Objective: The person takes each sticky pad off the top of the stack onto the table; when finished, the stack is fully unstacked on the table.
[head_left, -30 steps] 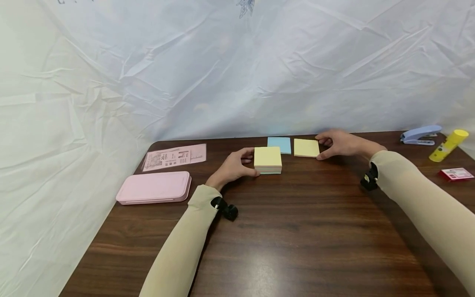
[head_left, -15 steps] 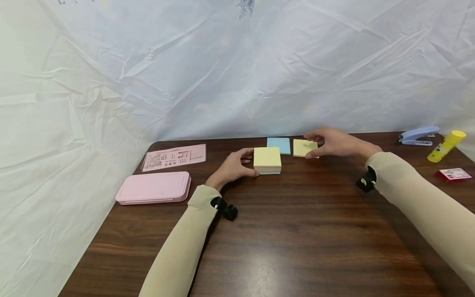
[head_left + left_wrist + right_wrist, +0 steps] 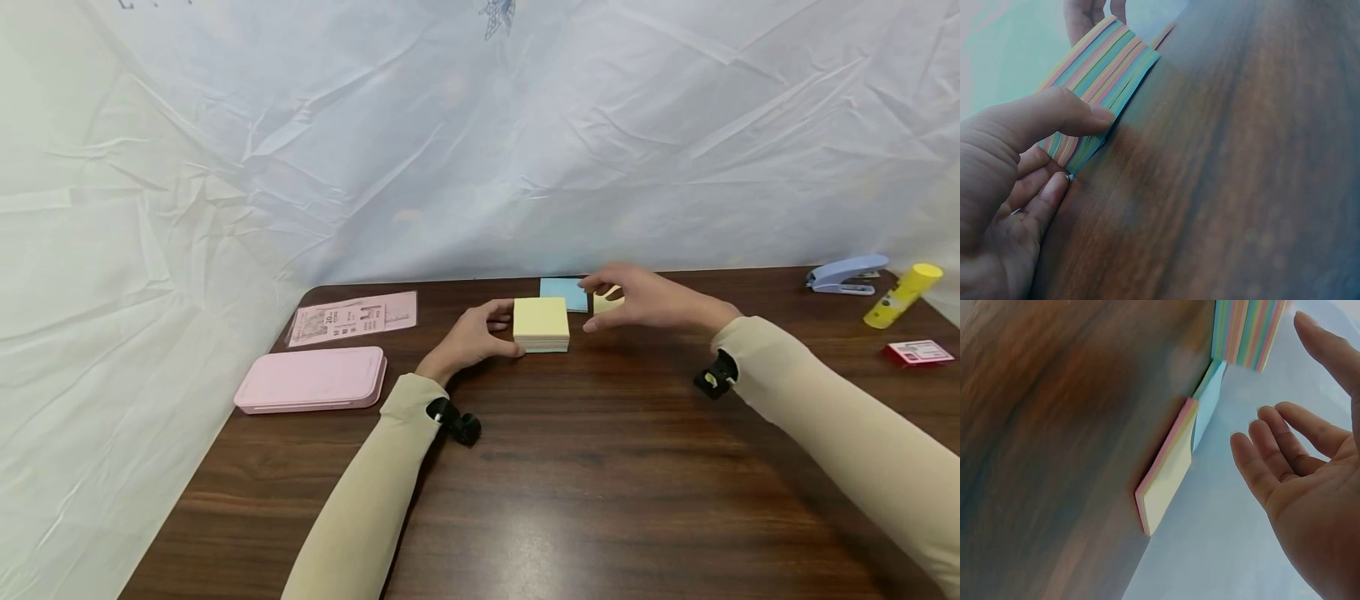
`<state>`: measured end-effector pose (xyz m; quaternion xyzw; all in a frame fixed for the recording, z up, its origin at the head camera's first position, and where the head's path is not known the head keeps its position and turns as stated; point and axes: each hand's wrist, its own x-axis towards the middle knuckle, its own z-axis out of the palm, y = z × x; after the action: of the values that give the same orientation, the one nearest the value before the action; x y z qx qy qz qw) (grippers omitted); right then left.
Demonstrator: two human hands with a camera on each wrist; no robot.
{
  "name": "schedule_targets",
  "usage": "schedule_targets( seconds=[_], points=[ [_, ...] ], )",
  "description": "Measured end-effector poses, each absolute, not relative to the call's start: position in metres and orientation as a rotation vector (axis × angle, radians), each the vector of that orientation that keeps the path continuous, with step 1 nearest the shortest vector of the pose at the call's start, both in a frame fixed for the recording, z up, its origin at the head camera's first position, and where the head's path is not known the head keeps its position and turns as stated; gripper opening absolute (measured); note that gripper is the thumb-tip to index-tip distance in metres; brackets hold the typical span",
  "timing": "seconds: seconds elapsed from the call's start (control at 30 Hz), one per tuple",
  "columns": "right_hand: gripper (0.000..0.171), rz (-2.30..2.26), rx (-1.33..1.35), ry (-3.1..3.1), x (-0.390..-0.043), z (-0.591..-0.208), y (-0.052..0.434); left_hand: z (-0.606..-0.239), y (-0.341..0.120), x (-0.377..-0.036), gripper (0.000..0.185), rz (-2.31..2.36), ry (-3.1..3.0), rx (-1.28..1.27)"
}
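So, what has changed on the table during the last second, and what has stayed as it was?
The right hand let go of the thin yellow sticky-note pad and moved left toward the thick sticky-note block; it now hovers open, holding nothing. The thin pad lies flat beside the blue sticky-note pad. The left hand grips the block as before, and nothing else moved.

An office desk: a stapler (image 3: 847, 274) and glue stick (image 3: 903, 294) lie right of the sticky-note block (image 3: 541, 322).
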<state>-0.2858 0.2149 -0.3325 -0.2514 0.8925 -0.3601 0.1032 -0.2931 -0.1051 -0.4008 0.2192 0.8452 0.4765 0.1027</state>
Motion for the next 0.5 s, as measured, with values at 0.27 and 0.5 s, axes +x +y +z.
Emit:
schedule_targets(
  seconds=[0.27,0.5],
  points=[
    [0.082,-1.000,-0.768,2.612,-0.284,-0.338,0.198,-0.400,-0.105,-0.293,0.087,1.405,2.492,0.644],
    [0.080,-0.967,-0.798,2.617,-0.285,-0.344,0.188,-0.400,-0.104,-0.293,0.086,1.412,2.496,0.646]
  ],
)
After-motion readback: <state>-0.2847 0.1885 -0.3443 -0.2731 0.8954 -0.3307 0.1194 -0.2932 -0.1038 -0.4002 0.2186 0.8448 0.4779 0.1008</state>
